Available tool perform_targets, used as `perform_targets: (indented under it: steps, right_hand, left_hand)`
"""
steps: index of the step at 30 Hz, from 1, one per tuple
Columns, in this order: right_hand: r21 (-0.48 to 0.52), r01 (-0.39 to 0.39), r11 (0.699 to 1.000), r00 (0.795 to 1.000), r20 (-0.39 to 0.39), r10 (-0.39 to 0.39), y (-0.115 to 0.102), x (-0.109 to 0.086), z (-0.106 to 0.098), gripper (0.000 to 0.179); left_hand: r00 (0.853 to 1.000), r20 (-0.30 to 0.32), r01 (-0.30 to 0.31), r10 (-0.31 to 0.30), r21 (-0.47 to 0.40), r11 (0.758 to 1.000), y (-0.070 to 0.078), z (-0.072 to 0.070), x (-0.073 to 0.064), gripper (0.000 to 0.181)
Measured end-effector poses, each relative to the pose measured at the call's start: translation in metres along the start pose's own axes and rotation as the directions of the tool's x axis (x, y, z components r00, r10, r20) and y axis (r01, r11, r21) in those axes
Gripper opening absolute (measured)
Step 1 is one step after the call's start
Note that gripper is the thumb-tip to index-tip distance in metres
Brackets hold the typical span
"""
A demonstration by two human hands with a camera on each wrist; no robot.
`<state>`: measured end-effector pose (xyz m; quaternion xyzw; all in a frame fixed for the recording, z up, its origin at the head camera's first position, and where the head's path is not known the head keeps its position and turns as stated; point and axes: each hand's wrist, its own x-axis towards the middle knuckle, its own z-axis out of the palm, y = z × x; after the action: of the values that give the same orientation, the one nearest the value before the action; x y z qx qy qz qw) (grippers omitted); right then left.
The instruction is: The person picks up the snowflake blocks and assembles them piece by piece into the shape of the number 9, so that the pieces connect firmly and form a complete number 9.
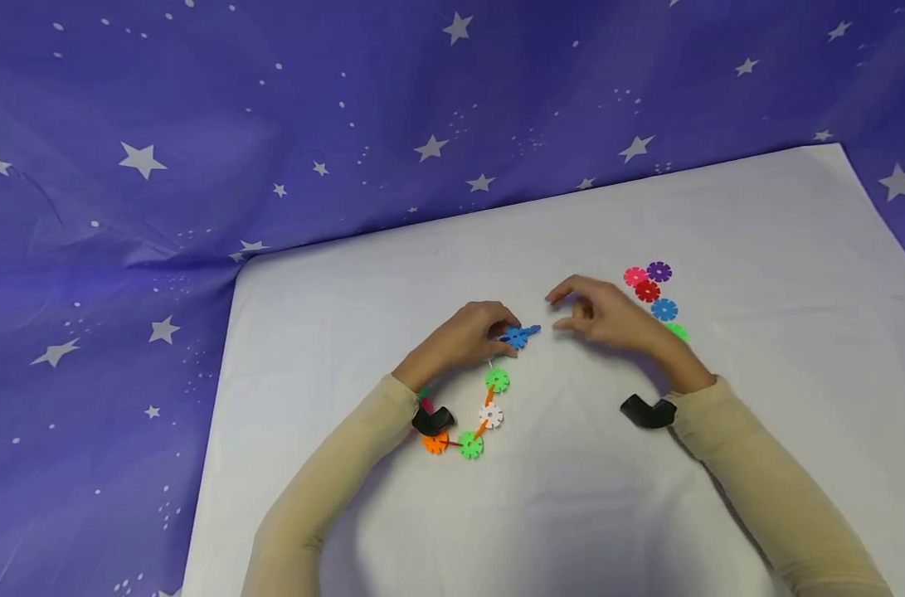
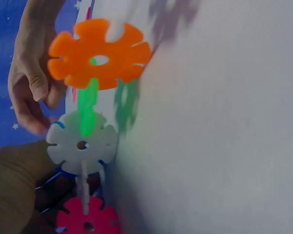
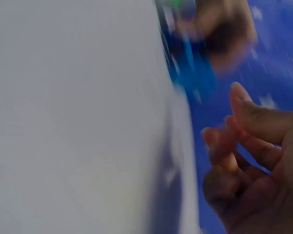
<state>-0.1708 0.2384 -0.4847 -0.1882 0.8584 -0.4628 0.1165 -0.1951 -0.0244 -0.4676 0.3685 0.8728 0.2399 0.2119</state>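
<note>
In the head view my left hand [image 1: 476, 333] pinches a blue notched plastic disc [image 1: 517, 337] between thumb and fingers, with a darker blue disc [image 1: 534, 330] slotted edge-on into it. A curved chain of linked discs trails below this hand, among them a green disc [image 1: 498, 380], a white disc [image 1: 491, 415] and an orange disc [image 1: 435, 443]. Part of the chain is hidden by the left wrist. Just right of the blue discs, my right hand [image 1: 597, 315] holds nothing, its thumb and index finger parted. The left wrist view shows another orange disc [image 2: 100, 53] near the camera.
Beyond the right hand lie several loose discs, including a purple disc [image 1: 659, 272], a red disc [image 1: 648, 291] and a blue disc [image 1: 664, 309]. A white cloth [image 1: 571, 514] covers the table. Behind its far edge hangs a purple starry curtain [image 1: 392, 91].
</note>
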Motion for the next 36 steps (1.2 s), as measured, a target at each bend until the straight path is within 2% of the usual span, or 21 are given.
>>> perform_targets:
  steps: [2,5,8,11,16,20,28,34,36]
  right_hand:
    - [-0.137,-0.014,0.99,0.994,-0.107,-0.001,0.008,-0.006,-0.022,0.034]
    - [-0.289,-0.141,0.947,0.972,-0.221,0.077,0.022,-0.016,-0.048,0.037]
    - [-0.354,-0.242,0.903,0.962,-0.21,0.175,0.033,-0.02,-0.059,0.042]
    - [-0.358,-0.274,0.892,0.958,-0.185,0.22,0.037,-0.018,-0.06,0.039]
    - [-0.32,-0.307,0.896,0.943,-0.228,0.242,0.036,-0.019,-0.06,0.024]
    - [-0.282,-0.307,0.909,0.936,-0.263,0.234,0.029,-0.021,-0.06,0.015]
    - [-0.203,-0.24,0.949,0.946,-0.269,0.181,0.0,-0.016,-0.051,0.018]
    - [-0.208,-0.182,0.961,0.958,-0.256,0.127,-0.016,-0.006,-0.032,0.015]
    - [-0.159,-0.182,0.97,0.963,-0.23,0.143,-0.017,-0.001,-0.023,0.014]
  left_hand:
    - [1.0,0.001,0.014,-0.014,0.006,1.0,-0.002,-0.002,-0.005,0.038]
    - [1.0,0.016,0.011,-0.012,0.009,1.0,-0.004,-0.006,-0.009,0.041]
    - [0.999,0.032,0.014,-0.016,0.039,0.999,-0.004,-0.01,-0.013,0.046]
    - [1.0,0.009,0.022,-0.023,0.085,0.996,-0.002,-0.014,-0.013,0.048]
    - [0.999,-0.047,0.004,0.001,0.109,0.994,0.007,-0.017,-0.003,0.041]
    - [0.999,-0.053,0.005,0.002,0.13,0.991,0.013,-0.016,0.008,0.033]
    - [0.999,-0.032,0.019,-0.015,0.118,0.993,0.015,-0.01,0.01,0.015]
    - [0.998,-0.069,-0.004,0.012,0.119,0.993,0.014,-0.007,0.011,0.011]
    - [0.996,-0.083,-0.007,0.016,0.109,0.994,0.012,-0.006,0.011,0.011]
